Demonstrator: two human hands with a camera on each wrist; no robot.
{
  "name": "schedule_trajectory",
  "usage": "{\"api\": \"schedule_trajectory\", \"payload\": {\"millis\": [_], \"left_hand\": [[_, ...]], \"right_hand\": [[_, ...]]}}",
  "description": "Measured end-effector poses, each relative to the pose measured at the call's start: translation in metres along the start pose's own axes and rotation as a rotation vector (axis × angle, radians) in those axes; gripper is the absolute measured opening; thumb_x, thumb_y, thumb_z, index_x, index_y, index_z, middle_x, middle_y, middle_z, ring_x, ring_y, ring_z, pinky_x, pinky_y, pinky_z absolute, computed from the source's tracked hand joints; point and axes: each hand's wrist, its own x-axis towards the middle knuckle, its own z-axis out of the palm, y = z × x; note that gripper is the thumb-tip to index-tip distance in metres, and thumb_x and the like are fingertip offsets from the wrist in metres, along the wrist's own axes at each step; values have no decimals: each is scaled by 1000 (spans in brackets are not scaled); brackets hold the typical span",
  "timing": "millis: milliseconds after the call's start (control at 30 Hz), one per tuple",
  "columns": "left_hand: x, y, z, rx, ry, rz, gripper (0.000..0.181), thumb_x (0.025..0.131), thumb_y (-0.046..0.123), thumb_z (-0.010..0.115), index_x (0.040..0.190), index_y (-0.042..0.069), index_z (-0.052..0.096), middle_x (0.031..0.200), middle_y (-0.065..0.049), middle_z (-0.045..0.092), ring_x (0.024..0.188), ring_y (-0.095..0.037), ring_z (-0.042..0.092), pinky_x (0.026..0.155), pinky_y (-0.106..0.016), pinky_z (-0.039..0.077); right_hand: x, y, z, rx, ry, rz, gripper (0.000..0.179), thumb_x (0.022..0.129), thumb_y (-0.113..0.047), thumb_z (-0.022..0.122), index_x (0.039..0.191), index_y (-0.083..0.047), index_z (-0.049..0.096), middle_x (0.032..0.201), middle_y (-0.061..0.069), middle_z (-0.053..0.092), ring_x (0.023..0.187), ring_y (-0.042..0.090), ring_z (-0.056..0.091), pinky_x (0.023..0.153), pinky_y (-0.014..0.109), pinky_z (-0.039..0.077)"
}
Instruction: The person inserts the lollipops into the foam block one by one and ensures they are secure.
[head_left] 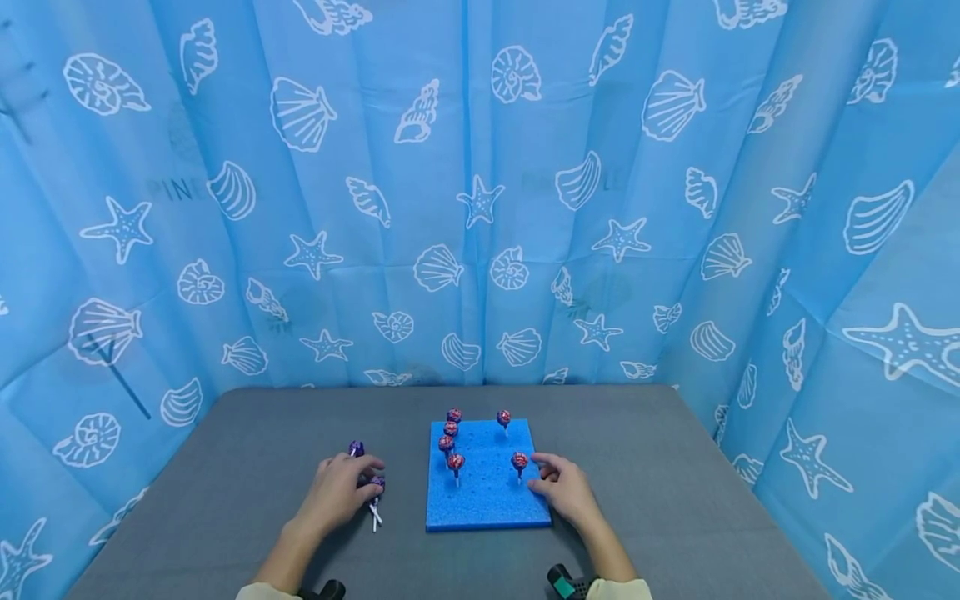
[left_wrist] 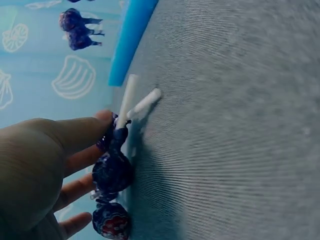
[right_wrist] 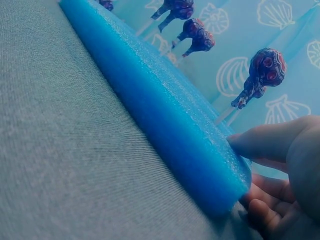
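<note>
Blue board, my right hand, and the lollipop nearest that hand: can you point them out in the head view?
Blue board point(head_left: 487, 507): head view, bare top surface near the front edge.
Right hand point(head_left: 566, 490): head view, back of the hand.
Lollipop point(head_left: 520, 461): head view, wrapped ball.

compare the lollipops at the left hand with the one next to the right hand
Pose: the left lollipops are on their sides, low at the gray table; the right lollipop stands upright in the blue board.
Sticks: the left lollipops' run toward the bottom of the head view; the right lollipop's points down into the board.
Both have round, wrapped heads and white sticks.
</note>
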Motion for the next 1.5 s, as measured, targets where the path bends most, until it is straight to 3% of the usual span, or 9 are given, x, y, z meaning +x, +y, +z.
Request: {"api": "schedule_trajectory", "payload": {"millis": [200,500,833,1067,1500], "left_hand": [[8,5,-12,-66,55,-16,27,81,20,80,107,17,71,93,11,67,98,-22,57,92,-53,37],[21,11,-33,-139,171,41,23,84,18,77,105,12,71,97,3,69,97,-28,60,82,-47,47],[33,23,-45,-215,242,87,20,86,20,76,105,16,71,98,4,67,96,-21,60,78,-42,49],[46,40,-46,-287,292,142,21,85,16,77,105,15,70,96,5,66,89,-16,64,73,-40,54],[70,75,-43,-389,297,238,24,84,12,78,106,11,71,100,2,68,93,-15,65,83,-41,54]], "right_hand": [[1,-1,-1,3,0,3,37,86,-9,74,122,-4,65,90,4,57,77,19,51,67,33,44],[1,0,-1,5,0,-6,36,86,-8,74,121,-3,65,89,4,57,76,18,50,67,33,44],[-1,0,0,9,-9,-7,37,86,-8,74,121,-3,65,89,4,57,76,19,50,67,31,45],[-1,0,-1,5,-6,-16,36,86,-8,74,121,-2,65,90,4,57,77,18,50,67,33,45],[0,-2,-1,0,6,-5,36,86,-7,74,120,-3,65,90,4,57,77,18,51,67,32,45]]}}
